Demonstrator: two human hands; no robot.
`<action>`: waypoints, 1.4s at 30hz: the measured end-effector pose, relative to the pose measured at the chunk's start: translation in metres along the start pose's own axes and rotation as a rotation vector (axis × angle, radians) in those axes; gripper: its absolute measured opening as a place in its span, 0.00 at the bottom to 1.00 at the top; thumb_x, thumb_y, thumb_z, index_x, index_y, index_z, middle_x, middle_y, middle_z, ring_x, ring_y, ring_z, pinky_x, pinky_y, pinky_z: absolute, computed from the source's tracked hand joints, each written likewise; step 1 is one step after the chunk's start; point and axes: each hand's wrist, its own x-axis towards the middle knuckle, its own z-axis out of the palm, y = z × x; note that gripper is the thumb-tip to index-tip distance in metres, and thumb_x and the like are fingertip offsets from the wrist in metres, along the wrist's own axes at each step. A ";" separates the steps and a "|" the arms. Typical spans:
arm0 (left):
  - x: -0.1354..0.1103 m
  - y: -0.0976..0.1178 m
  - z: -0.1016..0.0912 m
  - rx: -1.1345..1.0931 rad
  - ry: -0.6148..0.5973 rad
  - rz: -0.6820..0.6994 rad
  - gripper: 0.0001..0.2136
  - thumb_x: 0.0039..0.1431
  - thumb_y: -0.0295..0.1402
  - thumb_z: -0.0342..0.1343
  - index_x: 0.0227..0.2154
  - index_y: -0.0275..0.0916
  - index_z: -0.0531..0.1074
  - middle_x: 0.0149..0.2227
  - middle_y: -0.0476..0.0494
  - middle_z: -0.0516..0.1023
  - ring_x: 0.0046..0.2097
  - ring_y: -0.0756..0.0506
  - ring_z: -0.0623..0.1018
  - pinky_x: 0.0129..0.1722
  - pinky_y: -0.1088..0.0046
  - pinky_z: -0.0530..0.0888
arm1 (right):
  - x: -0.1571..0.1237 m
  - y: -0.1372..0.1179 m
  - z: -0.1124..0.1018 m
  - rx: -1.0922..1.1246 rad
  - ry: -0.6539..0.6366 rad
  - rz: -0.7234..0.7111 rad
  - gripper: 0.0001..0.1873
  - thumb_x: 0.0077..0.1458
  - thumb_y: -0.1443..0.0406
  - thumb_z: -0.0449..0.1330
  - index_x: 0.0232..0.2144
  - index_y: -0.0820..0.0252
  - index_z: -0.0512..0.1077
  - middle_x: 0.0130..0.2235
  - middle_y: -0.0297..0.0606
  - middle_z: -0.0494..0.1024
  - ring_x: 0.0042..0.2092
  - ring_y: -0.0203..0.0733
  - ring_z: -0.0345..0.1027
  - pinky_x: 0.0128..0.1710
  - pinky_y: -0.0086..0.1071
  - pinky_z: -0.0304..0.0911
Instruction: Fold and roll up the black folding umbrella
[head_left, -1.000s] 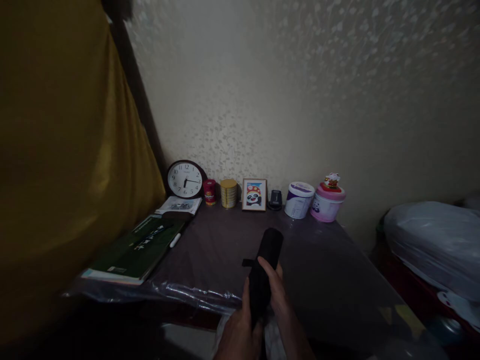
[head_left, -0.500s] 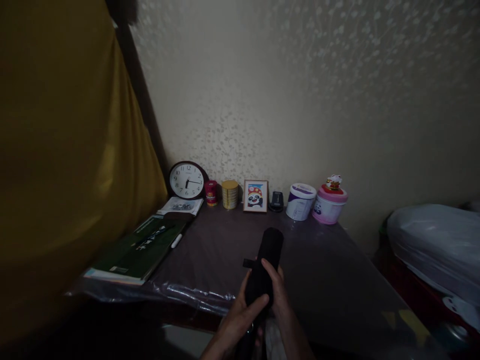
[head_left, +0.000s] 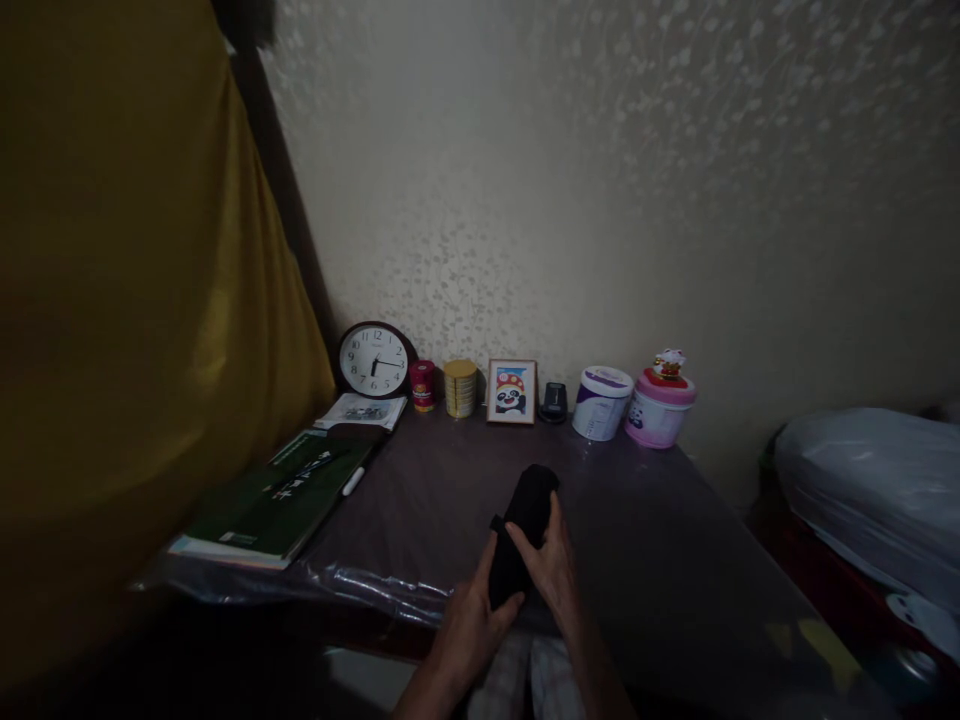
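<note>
From the head, the left hand [head_left: 469, 622] grasps the black roll [head_left: 534, 500] low, the right hand [head_left: 553, 562] higher, likely to steady it over the near part of the counter [head_left: 645, 530]. Clock [head_left: 375, 360] and tubs [head_left: 602, 410] stand by the patterned wall [head_left: 600, 200], seemingly out of the way. Clear plastic [head_left: 375, 592] covers the counter; a curtain [head_left: 150, 300] hangs left.

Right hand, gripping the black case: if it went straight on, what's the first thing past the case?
Probably the frame or the black gadget beside it; the right hand's line, past the black case, falls roughly between them. Depth is unclear from one view.
</note>
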 end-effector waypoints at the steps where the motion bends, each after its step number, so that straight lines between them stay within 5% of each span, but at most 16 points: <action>1: 0.001 -0.001 -0.001 0.038 -0.006 -0.014 0.35 0.50 0.37 0.52 0.60 0.41 0.44 0.50 0.43 0.72 0.49 0.46 0.72 0.47 0.73 0.67 | 0.000 0.001 0.000 -0.053 -0.007 -0.031 0.44 0.36 0.52 0.63 0.56 0.57 0.57 0.49 0.45 0.66 0.48 0.52 0.62 0.48 0.43 0.58; 7: 0.004 -0.004 -0.002 0.267 -0.005 -0.016 0.34 0.51 0.36 0.50 0.60 0.41 0.44 0.50 0.39 0.71 0.49 0.43 0.72 0.46 0.71 0.66 | -0.005 -0.001 -0.004 -0.115 -0.139 -0.234 0.19 0.47 0.55 0.57 0.43 0.50 0.71 0.53 0.39 0.62 0.49 0.47 0.62 0.47 0.40 0.59; 11: 0.001 -0.006 -0.001 0.382 -0.056 -0.028 0.35 0.51 0.35 0.49 0.60 0.42 0.40 0.47 0.39 0.73 0.46 0.41 0.74 0.41 0.70 0.67 | -0.005 -0.003 -0.006 -0.114 -0.299 -0.323 0.10 0.52 0.60 0.53 0.33 0.51 0.74 0.43 0.36 0.71 0.45 0.42 0.64 0.48 0.36 0.57; 23: 0.002 0.000 0.008 0.765 -0.059 -0.078 0.34 0.53 0.37 0.50 0.60 0.51 0.39 0.45 0.40 0.72 0.41 0.43 0.76 0.37 0.73 0.68 | 0.004 0.022 -0.016 0.146 -0.363 -0.157 0.13 0.53 0.55 0.51 0.28 0.58 0.66 0.23 0.29 0.62 0.25 0.33 0.57 0.26 0.26 0.56; 30: 0.001 0.004 0.014 0.894 -0.069 -0.109 0.33 0.55 0.36 0.50 0.60 0.50 0.38 0.43 0.38 0.72 0.37 0.43 0.77 0.33 0.72 0.69 | 0.003 0.022 -0.020 0.216 -0.391 -0.156 0.13 0.53 0.55 0.51 0.28 0.59 0.65 0.26 0.31 0.64 0.27 0.34 0.59 0.29 0.28 0.58; 42: -0.004 -0.003 0.023 0.958 -0.004 -0.007 0.31 0.55 0.32 0.50 0.59 0.50 0.42 0.43 0.39 0.69 0.34 0.46 0.77 0.30 0.74 0.69 | 0.016 -0.004 -0.013 -0.177 -0.519 -0.318 0.08 0.53 0.64 0.51 0.24 0.58 0.66 0.30 0.34 0.67 0.35 0.36 0.63 0.36 0.29 0.59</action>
